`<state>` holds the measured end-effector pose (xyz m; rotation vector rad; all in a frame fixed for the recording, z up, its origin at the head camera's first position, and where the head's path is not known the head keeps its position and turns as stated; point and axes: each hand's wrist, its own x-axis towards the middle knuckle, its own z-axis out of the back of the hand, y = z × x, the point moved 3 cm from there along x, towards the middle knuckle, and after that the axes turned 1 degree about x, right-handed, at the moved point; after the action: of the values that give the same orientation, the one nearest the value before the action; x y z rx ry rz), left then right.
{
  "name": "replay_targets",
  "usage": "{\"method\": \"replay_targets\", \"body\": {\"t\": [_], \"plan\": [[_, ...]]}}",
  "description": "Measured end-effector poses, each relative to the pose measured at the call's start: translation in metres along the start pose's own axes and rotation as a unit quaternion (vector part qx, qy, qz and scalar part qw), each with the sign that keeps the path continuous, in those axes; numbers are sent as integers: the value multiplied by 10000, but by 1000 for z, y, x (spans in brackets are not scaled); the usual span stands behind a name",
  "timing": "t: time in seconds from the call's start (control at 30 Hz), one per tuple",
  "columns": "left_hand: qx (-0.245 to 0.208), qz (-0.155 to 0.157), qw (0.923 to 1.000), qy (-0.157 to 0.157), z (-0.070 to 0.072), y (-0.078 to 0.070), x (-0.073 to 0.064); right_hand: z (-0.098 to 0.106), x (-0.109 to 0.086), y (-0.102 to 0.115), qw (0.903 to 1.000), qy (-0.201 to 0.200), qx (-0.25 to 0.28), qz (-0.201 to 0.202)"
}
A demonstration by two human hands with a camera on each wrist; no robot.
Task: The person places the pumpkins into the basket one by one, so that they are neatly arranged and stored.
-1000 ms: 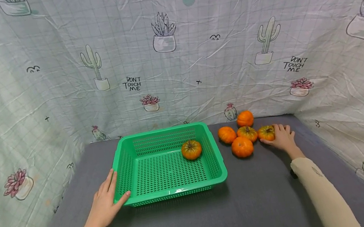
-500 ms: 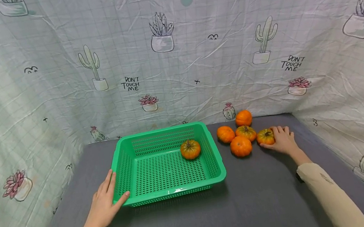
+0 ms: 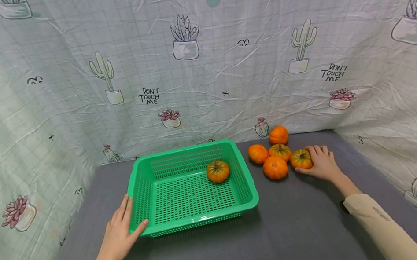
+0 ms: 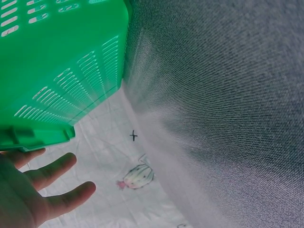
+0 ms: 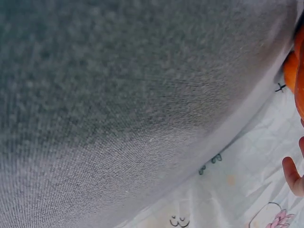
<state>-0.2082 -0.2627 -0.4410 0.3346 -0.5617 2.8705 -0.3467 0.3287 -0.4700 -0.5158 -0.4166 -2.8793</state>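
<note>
My left hand [image 3: 117, 236] rests on the left rim of a green plastic basket [image 3: 201, 219], its fingers spread and mostly straight. In the left wrist view, fingertips [image 4: 71, 197] show below the basket wall [image 4: 61, 71]. A small orange-green pumpkin [image 3: 218, 171] lies inside the basket near its right side. My right hand [image 3: 323, 163] holds another orange-green pumpkin [image 3: 300, 159] with thumb and fingers around its right side, at table level. At the right wrist view's edge, only a few fingertips [image 5: 290, 175] and part of an orange pumpkin [image 5: 300, 90] show.
Several other small pumpkins cluster right of the basket: a front orange one [image 3: 275, 167], a left one [image 3: 258, 154], a greenish one [image 3: 280, 152] and a rear one [image 3: 279, 135]. A grey cloth-covered table [image 3: 225, 252] lies beneath. Patterned curtains [image 3: 224, 70] enclose the back and sides.
The right hand and its pumpkin have shifted slightly left and toward me, closer to the front orange pumpkin. My left hand stays at the basket. The head view has shifted a little.
</note>
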Motion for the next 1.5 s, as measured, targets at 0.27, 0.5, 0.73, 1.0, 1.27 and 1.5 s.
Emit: {"method": "replay_targets", "body": {"t": [0.27,0.5,0.73,1.0,1.27,1.5], "plan": [[14,22,10000,5,0,-1,-1,7,-8,13,9996,-166,79,225],[3,38,10000,-20,0,-2,-1,14,-13,29,9980,-298,225,510],[-10,18,10000,-48,-1,-3,-1,20,-15,45,9962,-478,322,649],[-26,17,10000,-75,-2,-1,-1,29,-15,66,9943,-454,458,849],[-69,3,9999,-126,0,-2,-1,32,-15,89,9920,-414,566,1049],[-85,71,9999,-90,-1,-1,-1,34,-15,109,9898,-380,667,1200]]}}
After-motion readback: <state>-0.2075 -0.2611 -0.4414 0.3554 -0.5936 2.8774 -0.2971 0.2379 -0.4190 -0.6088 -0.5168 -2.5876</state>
